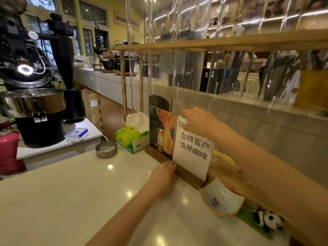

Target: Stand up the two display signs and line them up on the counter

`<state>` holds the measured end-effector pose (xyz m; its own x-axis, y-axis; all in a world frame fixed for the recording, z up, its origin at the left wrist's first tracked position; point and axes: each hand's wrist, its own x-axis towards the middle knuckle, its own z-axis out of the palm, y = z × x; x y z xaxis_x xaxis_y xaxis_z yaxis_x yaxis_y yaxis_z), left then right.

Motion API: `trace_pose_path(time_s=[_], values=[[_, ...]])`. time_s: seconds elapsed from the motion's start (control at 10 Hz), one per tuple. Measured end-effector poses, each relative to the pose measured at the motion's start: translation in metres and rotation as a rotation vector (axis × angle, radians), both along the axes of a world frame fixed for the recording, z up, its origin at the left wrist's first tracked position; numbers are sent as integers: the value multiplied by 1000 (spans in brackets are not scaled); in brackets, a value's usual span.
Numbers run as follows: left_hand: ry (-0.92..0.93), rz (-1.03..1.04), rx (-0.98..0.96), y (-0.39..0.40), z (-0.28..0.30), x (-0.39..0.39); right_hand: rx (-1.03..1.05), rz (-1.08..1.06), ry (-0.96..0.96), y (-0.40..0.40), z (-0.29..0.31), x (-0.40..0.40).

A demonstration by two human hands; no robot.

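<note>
Two signs: upright, side by side on the worktop [88, 183] (white sign [192, 153], poster sign [162, 132])
Right hand [198, 122]: reaching forward, fingers pinching white sign's top edge
Left hand [164, 172]: fingers together against wooden base [188, 174]

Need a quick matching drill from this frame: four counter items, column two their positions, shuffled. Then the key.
1. tissue pack
2. white text sign
3. left hand
4. panda toy

A. upright, right hand on its top edge
B. just left of the bottle poster sign
C. at the wooden sign base
D. nearest the camera, past the curved dish

Pairs: 1-B, 2-A, 3-C, 4-D
</note>
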<state>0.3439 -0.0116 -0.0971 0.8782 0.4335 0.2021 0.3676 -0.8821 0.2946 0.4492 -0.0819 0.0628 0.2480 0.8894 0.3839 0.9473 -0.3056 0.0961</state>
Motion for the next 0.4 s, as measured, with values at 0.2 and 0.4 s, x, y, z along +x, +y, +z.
trace_pose_path(time_s=[0.2, 0.4], values=[[-21, 17, -201, -5, 16, -26, 27, -62, -10, -7, -13, -23], [-117, 156, -235, 5, 28, -77, 511, 279, 399, -22, -46, -75]])
